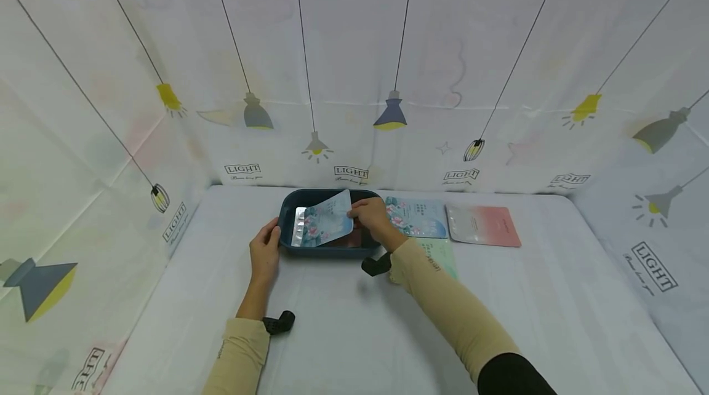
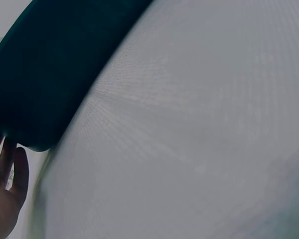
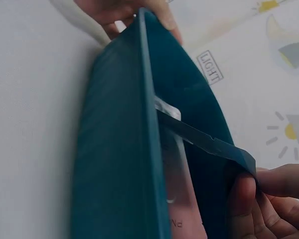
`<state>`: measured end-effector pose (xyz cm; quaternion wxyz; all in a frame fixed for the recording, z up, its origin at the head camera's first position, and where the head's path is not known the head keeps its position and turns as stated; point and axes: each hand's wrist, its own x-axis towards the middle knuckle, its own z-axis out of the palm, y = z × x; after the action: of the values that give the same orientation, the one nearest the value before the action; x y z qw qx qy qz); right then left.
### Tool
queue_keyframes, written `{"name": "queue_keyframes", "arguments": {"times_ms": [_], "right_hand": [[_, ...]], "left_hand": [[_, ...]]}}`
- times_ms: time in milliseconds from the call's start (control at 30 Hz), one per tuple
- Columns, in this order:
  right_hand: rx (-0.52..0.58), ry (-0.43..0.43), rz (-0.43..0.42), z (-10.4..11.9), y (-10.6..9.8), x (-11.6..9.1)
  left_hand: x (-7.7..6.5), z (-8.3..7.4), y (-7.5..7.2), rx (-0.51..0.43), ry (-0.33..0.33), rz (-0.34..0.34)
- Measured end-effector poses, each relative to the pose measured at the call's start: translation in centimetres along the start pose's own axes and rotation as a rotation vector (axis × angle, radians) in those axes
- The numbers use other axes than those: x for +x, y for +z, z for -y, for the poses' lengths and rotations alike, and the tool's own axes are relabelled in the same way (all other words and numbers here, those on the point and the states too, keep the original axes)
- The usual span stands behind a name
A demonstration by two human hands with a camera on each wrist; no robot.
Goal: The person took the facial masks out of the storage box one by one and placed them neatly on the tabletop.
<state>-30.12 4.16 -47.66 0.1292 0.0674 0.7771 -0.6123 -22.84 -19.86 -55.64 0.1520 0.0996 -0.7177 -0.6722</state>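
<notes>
A dark teal plastic basin [image 1: 332,252] stands near the back of the table. My left hand [image 1: 264,252] grips its left end, with fingertips at the rim; the left wrist view shows these fingers against the outer wall. My right hand [image 1: 372,218] pinches one end of a blue floral face mask packet [image 1: 328,218] between thumb and fingers. That packet slants over the basin, its silver end low at the left, and in the right wrist view it is seen edge-on. Beneath it a pink packet [image 3: 182,194] lies inside the basin, partly hidden.
Right of the basin lie another blue floral packet [image 1: 418,218], a pink and white packet [image 1: 484,225] and a green packet [image 1: 440,251], which my right forearm partly covers. A white curtain printed with lamps [image 1: 354,75] rises behind the white table [image 1: 332,333].
</notes>
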Motion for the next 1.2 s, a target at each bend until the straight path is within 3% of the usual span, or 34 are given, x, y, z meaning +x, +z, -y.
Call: {"name": "queue_keyframes", "arguments": {"times_ms": [133, 200, 367, 900, 1200], "right_hand": [[-0.02, 0.025, 0.024, 0.5, -0.9, -0.3], [-0.019, 0.033, 0.035, 0.7, -1.3, -0.5], [0.015, 0.034, 0.021, 0.9, -2.1, -0.4], [0.069, 0.028, 0.017, 0.8, -4.8, -1.8], [0.114, -0.009, 0.025, 1.6, -6.4, -2.5]], "left_hand": [[-0.6, -1.8, -0.1, -0.015, -0.014, 0.03], [-0.7, -1.9, -0.2, -0.015, -0.02, 0.035], [-0.1, -0.1, -0.1, 0.019, 0.004, 0.0], [-0.3, 0.0, 0.1, 0.036, 0.008, -0.012], [0.2, 0.1, -0.2, 0.002, -0.034, 0.025]]}}
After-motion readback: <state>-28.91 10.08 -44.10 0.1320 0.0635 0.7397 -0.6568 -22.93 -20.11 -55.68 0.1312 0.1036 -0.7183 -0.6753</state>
